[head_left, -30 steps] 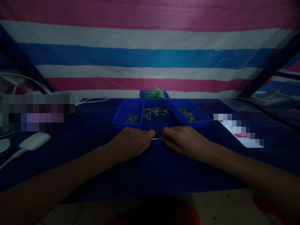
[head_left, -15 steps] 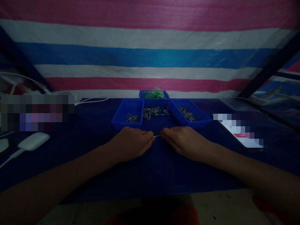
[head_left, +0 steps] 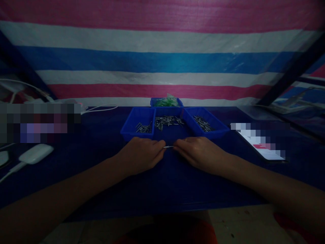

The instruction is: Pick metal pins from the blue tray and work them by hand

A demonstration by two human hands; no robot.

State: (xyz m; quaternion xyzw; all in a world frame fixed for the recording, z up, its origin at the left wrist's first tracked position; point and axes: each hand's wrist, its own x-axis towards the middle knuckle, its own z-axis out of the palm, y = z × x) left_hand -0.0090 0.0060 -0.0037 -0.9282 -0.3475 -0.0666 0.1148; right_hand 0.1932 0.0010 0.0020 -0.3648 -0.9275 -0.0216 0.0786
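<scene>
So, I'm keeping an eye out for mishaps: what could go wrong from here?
The slim metal rod bridges the left hand and right hand, so it might slip onto the table. The left bin, just beyond the left hand, could get bumped. The right forearm looks close to the phone and might nudge it.

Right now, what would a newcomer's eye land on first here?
Probably the broad pink, white and blue stripes of the sheet filling the upper view behind the table. Next, the phone's bright screen at the right of the tabletop. Then, front and centre, the left hand and right hand with a thin metal piece between their fingertips.
</scene>
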